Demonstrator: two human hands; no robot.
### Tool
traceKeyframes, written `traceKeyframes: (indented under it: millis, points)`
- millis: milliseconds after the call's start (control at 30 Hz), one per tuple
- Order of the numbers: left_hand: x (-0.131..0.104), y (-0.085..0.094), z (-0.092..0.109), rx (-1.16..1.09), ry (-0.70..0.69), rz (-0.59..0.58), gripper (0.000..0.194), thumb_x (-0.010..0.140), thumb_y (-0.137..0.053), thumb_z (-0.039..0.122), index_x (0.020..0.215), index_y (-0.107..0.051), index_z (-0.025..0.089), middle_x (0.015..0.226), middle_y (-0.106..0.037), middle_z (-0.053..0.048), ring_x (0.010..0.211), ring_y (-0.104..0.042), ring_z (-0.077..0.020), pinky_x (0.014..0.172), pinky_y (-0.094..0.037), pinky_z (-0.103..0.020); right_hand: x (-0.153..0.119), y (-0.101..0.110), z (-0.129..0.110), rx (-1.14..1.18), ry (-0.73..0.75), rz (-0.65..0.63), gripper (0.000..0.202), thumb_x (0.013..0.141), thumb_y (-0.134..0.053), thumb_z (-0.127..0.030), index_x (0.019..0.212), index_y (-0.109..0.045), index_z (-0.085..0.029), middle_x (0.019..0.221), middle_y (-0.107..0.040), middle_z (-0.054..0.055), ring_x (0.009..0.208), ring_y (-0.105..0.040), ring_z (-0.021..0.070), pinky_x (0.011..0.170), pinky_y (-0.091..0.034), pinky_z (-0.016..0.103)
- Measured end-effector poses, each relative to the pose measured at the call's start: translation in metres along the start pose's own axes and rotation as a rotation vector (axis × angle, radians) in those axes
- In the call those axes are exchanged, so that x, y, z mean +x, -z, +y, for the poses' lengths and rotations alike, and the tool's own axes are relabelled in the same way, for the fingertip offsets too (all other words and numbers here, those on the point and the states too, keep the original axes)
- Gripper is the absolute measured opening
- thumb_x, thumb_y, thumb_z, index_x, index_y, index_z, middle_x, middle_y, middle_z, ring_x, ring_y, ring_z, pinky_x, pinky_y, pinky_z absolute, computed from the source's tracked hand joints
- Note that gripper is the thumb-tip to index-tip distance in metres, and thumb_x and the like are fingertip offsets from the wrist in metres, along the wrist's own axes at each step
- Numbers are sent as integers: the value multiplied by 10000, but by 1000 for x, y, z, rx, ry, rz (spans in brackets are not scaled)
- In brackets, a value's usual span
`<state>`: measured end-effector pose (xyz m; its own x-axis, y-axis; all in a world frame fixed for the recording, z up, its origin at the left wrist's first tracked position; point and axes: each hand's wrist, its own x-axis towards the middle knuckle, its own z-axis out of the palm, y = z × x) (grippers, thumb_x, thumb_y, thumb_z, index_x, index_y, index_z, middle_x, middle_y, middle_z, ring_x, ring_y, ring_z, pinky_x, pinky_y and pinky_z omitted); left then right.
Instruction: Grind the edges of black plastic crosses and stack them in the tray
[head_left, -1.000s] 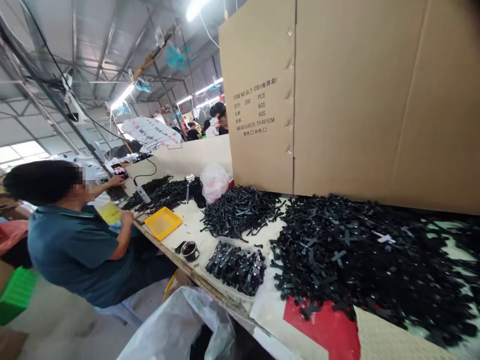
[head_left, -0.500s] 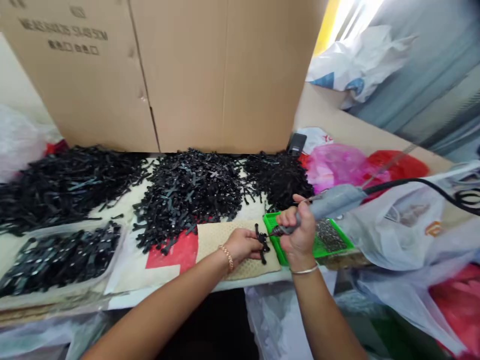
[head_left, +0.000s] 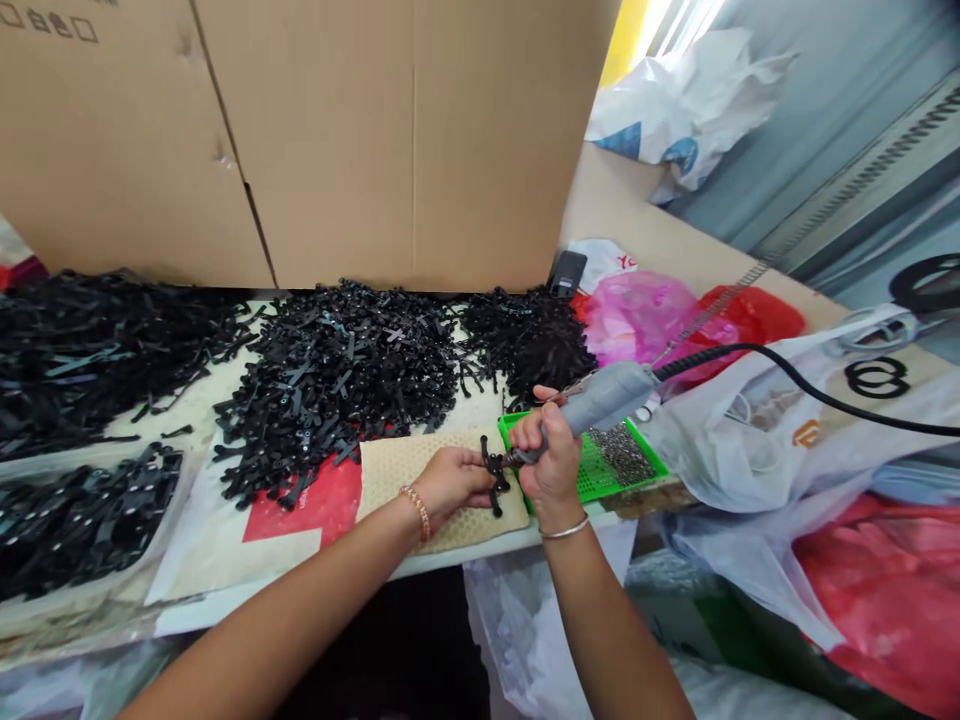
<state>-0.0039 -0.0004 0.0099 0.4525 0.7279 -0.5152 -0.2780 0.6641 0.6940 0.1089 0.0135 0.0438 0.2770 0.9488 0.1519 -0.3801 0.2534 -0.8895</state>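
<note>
My left hand point(head_left: 452, 484) pinches a small black plastic part point(head_left: 495, 478) with crossed arms, just above a beige textured mat point(head_left: 390, 475). Wrapped around a grey electric screwdriver point(head_left: 604, 398) is my right hand point(head_left: 553, 452), and a black cord runs from the tool's back end to the right. The screwdriver's tip meets the middle of the black part from the right side. Beneath my right hand and beyond it sits a green plastic basket point(head_left: 592, 483) with many small metal screws point(head_left: 624, 455) in its right half.
Heaps of black plastic pieces point(head_left: 345, 360) cover the table's back, before a tall cardboard box point(head_left: 337, 140). A clear tray point(head_left: 169, 510) of assembled black parts stands at left. Pink and red bags point(head_left: 641, 315), a black phone-like device point(head_left: 568, 273) and white plastic bags point(head_left: 727, 450) lie at right.
The view has shifted, so everything appears further left. The screwdriver's tip, slightly apart or just touching before, now sits against the black part's centre. Both hands keep their hold.
</note>
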Motion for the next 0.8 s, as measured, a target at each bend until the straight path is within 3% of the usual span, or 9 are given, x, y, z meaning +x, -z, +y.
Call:
traceKeyframes:
  millis: [800]
  points:
    - [3, 4, -4, 17, -18, -10, 218, 544, -777, 154, 727, -673, 99, 740, -663, -51, 660, -620, -134, 623, -543, -245, -2, 0, 3, -27, 8, -35, 309, 741, -684, -434, 926, -568, -215, 458, -344, -96, 410, -317, 91, 439, -328, 211]
